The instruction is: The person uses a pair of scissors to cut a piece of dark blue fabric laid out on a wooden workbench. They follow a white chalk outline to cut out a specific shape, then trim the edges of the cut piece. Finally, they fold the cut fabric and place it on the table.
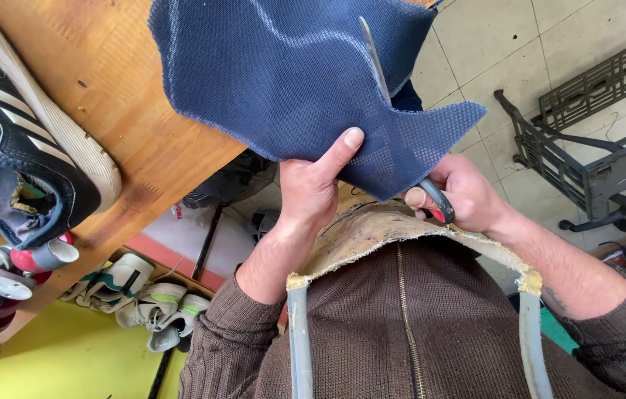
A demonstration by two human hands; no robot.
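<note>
Navy mesh fabric sheet (283, 74) is pinched taut by my left hand (311, 188), so my right hand's (460, 193) clenched fingers (418, 199) can steer grey-handled scissors (390, 96).

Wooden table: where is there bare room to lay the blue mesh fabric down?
The wooden table is bare between the dark sneaker on the left and the blue mesh fabric, down to its front edge. The left corner is crowded with the sneaker and small tools. Both hands are occupied.
</note>
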